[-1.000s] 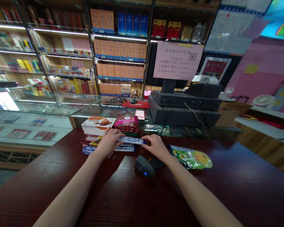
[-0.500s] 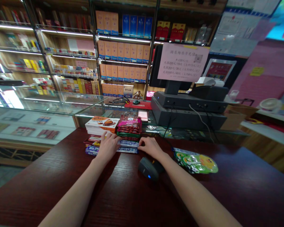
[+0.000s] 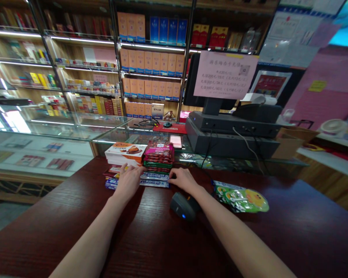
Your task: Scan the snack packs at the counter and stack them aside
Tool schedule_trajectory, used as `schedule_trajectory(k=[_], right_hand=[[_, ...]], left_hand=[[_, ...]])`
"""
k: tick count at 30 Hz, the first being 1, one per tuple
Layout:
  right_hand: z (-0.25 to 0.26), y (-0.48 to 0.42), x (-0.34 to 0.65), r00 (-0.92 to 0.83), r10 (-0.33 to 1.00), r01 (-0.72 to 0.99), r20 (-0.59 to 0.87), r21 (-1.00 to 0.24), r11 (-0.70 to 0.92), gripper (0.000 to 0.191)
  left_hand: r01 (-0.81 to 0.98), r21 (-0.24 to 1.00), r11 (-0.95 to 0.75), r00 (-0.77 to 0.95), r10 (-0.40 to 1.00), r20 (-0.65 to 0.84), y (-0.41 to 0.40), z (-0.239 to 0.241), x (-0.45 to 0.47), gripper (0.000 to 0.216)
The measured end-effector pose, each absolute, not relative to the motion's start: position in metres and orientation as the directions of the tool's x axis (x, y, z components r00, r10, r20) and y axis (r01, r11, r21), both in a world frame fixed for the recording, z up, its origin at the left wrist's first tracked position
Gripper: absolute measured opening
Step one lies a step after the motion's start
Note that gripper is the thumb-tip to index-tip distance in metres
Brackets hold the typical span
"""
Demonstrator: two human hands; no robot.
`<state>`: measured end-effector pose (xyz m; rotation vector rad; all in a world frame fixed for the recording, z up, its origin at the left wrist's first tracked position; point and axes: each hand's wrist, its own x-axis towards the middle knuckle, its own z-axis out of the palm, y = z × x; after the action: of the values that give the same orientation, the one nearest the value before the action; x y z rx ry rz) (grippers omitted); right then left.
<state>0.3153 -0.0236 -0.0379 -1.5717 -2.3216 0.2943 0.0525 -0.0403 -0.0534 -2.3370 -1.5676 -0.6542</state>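
Observation:
My left hand (image 3: 128, 182) lies over the left part of two long blue-and-white packets (image 3: 155, 181), its fingers stretched out and apart. At the packets' right end, my right hand (image 3: 185, 180) is curled, thumb and forefinger drawn together; what they hold, if anything, cannot be made out. Behind the packets stands a stack of magenta snack bags (image 3: 159, 152), with a white-and-orange box (image 3: 125, 153) beside it. Dark red and yellow packs (image 3: 111, 171) show partly under my left hand. A black barcode scanner (image 3: 182, 206) sits below my right hand, its handle partly hidden by my forearm.
A green pouch with a yellow duck (image 3: 242, 197) lies right of my right arm on the dark wooden counter (image 3: 150, 239). Beyond stand a glass showcase (image 3: 110, 133) and a black register (image 3: 232, 135) with a monitor bearing a pink notice (image 3: 223, 75). Boxed goods fill the shelves.
My left hand has slid slightly left and toward me over the packets, uncovering more of them. My right hand stays at their right end. The view has shifted a little.

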Motion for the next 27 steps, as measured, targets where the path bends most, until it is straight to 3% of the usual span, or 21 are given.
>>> schedule_trajectory(k=[8, 22, 27], right_hand=[[-0.041, -0.022, 0.314, -0.324, 0.938, 0.866, 0.125, -0.361, 0.347, 0.010], [-0.040, -0.019, 0.324, -0.360, 0.927, 0.840, 0.101, -0.398, 0.370, 0.023], [-0.040, -0.019, 0.330, -0.357, 0.931, 0.853, 0.079, -0.380, 0.359, 0.025]], left_hand=[[0.908, 0.047, -0.417, 0.332, 0.783, 0.525, -0.042, -0.058, 0.063, 0.042], [0.937, 0.026, -0.348, 0.306, 0.854, 0.420, -0.047, -0.050, 0.062, 0.042], [0.960, 0.002, -0.280, 0.267, 0.917, 0.298, -0.053, -0.038, 0.069, 0.045]])
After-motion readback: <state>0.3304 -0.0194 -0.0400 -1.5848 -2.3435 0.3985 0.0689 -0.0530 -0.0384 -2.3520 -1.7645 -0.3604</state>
